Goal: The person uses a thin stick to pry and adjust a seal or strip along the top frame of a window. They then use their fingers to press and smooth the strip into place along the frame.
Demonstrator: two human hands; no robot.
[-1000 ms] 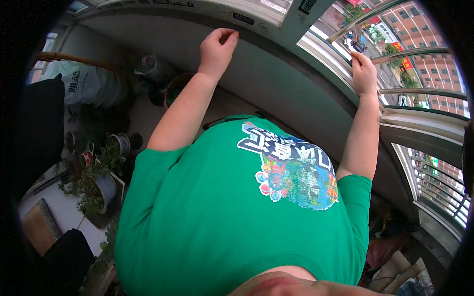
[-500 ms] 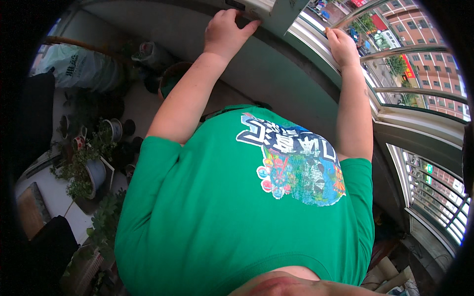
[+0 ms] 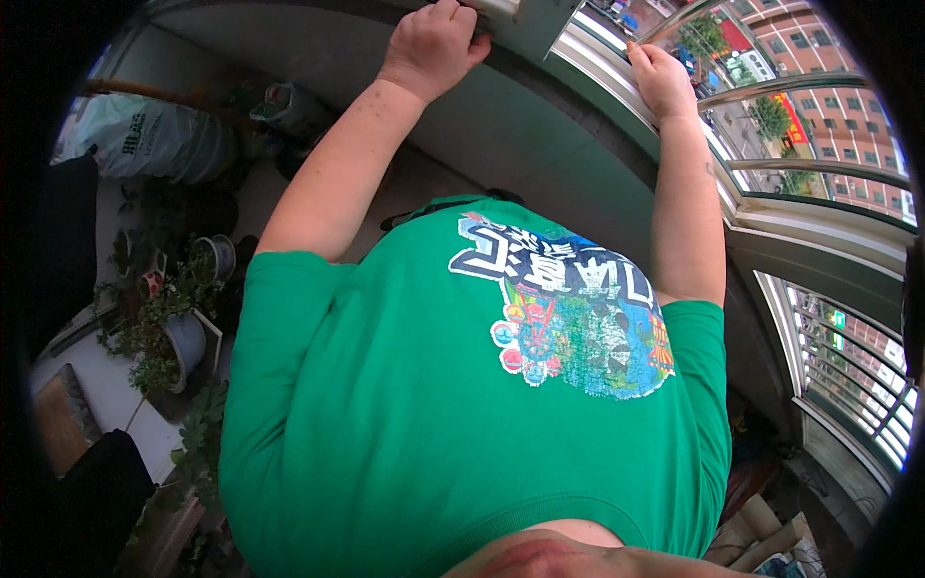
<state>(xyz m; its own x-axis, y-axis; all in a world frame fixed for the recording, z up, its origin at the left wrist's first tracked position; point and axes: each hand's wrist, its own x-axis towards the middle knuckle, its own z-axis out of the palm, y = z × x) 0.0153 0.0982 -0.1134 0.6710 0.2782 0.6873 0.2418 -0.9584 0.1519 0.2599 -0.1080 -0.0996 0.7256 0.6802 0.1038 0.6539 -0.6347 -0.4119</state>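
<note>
My left hand (image 3: 429, 53) is raised at the top centre, fingers curled against the lower edge of a pale window frame (image 3: 533, 27); the fingertips are partly hidden. My right hand (image 3: 660, 82) is closed at the white window track (image 3: 602, 72) to the right, its fingertips on the edge beside the opening. Steel bars (image 3: 761, 87) cross that opening, with a street and buildings outside. Both arms reach up past my green printed T-shirt (image 3: 405, 405).
At left are potted plants (image 3: 178, 347), plastic bags (image 3: 164, 140), a wooden pole (image 3: 106, 87), a worn board (image 3: 63, 414) and black cloth (image 3: 101, 482). A dark low wall (image 3: 540, 144) runs below the window. A second barred window (image 3: 838, 366) and paper rolls (image 3: 752, 520) are at right.
Both hands have risen toward the top of the picture and the window frame. My left hand's fingers went from bunched below the frame to spread on it, then curled against it.
</note>
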